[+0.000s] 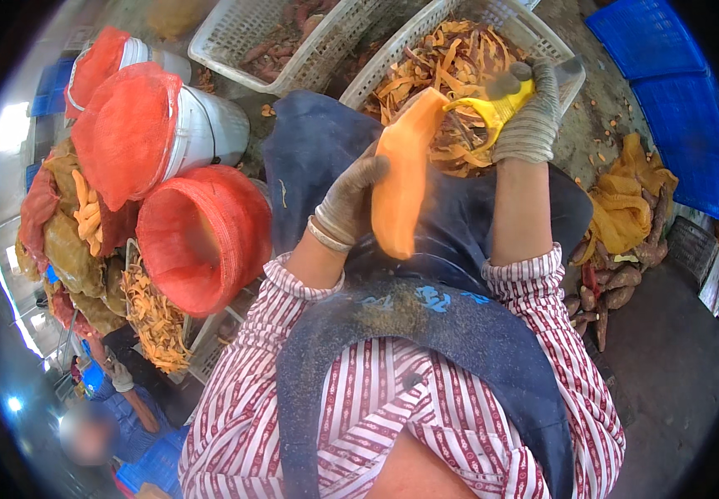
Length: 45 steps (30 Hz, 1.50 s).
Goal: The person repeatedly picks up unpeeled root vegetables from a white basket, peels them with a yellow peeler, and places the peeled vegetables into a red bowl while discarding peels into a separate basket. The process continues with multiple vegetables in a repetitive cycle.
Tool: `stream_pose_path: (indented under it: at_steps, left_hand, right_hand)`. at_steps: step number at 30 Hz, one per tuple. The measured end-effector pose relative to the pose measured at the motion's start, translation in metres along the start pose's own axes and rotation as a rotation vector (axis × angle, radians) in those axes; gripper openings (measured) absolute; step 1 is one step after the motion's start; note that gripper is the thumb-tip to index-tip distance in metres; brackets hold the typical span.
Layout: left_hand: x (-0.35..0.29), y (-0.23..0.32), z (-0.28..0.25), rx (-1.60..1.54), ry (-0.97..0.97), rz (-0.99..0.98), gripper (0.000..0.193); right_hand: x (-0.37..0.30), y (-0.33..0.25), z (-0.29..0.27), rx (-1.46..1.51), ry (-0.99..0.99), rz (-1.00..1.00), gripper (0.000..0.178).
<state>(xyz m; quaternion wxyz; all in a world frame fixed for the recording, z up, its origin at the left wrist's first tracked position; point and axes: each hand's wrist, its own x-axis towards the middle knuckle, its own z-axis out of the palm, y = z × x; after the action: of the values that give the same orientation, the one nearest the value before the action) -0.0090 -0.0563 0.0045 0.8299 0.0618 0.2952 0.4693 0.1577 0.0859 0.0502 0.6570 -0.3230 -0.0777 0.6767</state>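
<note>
Out past the right hand point(533, 125), clamped on a yellow peeler point(503, 115), I see a white crate point(538, 32) of orange peelings point(451, 62) on the grey floor point(591, 108). The left hand point(347, 200) is closed around a peeled orange root point(404, 179), near the peeler. Left of that hand sits a red mesh-lined bucket point(245, 216); well right of both hands stand blue crates point(680, 125).
</note>
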Motion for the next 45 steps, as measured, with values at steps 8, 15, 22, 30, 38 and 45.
stream_pose_path:
  at_steps: [8,15,22,30,38,45]
  left_hand:
    - [-0.003,0.0,0.026,0.294,0.087,0.079,0.07]
    - [0.004,0.002,0.028,0.546,0.113,0.267,0.07]
    - [0.01,0.008,0.036,0.564,0.208,0.162,0.067]
    - [0.006,0.006,0.007,0.061,0.073,-0.046,0.067]
    - [0.013,0.009,0.026,0.546,0.072,0.006,0.057]
    - [0.003,0.014,0.029,0.862,0.125,0.087,0.069]
  right_hand:
    - [0.008,0.05,0.002,-0.613,-0.241,0.074,0.022]
    - [0.054,-0.03,-0.025,-0.532,0.217,-0.247,0.023]
    - [0.038,0.031,-0.019,-0.777,-0.113,-0.086,0.033]
    - [0.067,-0.027,-0.039,-0.573,0.163,-0.236,0.017]
    - [0.035,0.068,-0.016,-0.812,-0.276,0.113,0.021]
    - [0.074,-0.016,-0.03,-0.831,0.217,-0.188,0.019]
